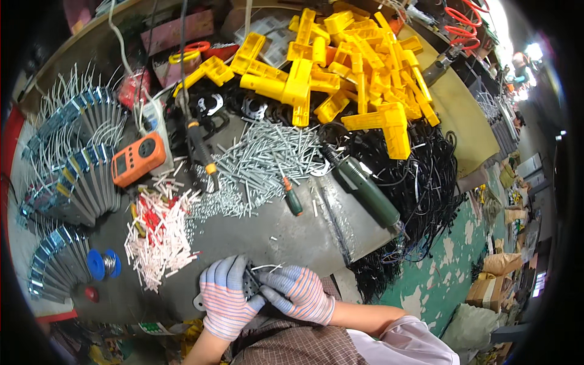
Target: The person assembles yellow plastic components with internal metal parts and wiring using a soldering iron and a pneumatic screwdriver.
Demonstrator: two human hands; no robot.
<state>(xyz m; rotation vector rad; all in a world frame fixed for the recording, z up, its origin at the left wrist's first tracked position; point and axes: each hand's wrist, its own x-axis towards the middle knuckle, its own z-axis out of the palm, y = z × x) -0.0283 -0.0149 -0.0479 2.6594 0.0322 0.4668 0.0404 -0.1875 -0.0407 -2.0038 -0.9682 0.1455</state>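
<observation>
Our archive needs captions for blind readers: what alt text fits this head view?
Two gloved hands, left hand and right hand, together hold a small dark metal part with thin wires at the near edge of a cluttered grey workbench. Behind lie white tube pieces, silvery pins, yellow plastic brackets and an orange meter.

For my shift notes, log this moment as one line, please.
left hand: gloved, holding dark flat part | right hand: gloved, pinching same part | thin wires stick out | workbench: white sleeve pile to the left
</observation>
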